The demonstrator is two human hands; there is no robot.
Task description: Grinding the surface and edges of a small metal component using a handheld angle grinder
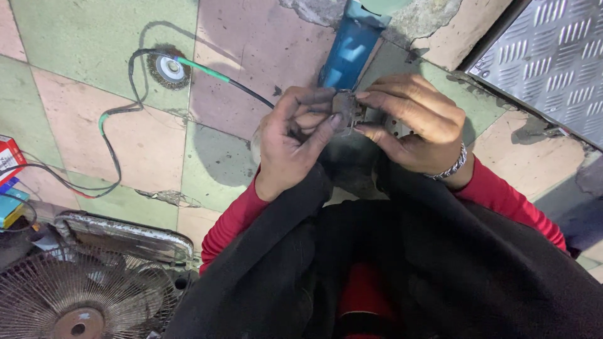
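My left hand (295,139) and my right hand (411,122) meet in front of me over my lap. Together they pinch a small dark metal part (347,107) between thumbs and fingertips. My left fingers curl around its left side, my right fingers cover its right side. Below the right hand a flat grey piece with holes (397,129) shows partly, hidden mostly by the fingers. A blue power tool body (349,50) lies on the tiled floor just beyond the hands. My right wrist wears a metal bracelet (453,166).
A wire cup brush (168,69) and a black and green cable (119,113) lie on the floor at left. A fan with a wire grille (81,301) stands at bottom left. Small coloured boxes (9,157) sit at the left edge. A ribbed metal plate (553,56) fills the top right.
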